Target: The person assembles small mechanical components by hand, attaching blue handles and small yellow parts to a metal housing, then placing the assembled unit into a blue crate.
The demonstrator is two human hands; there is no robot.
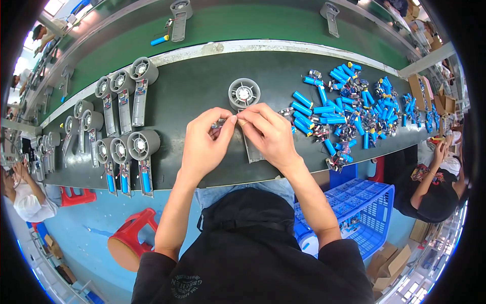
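A grey handheld fan housing lies on the dark workbench straight ahead, its round fan head pointing away and its open handle running back under my fingers. My left hand is closed in a pinch at the handle's left, with a small circuit board showing between its fingers. Pressed close to it, my right hand pinches with thumb and forefinger just below the fan head. Whatever lies between the right fingertips is too small to make out. Both hands cover the upper part of the handle.
Blue battery cells wired to circuit boards form a large pile at the right. Several fan housings stand in rows at the left. Beyond a pale rail runs a green belt carrying more housings. Below are a blue crate and a red stool; co-workers sit on both sides.
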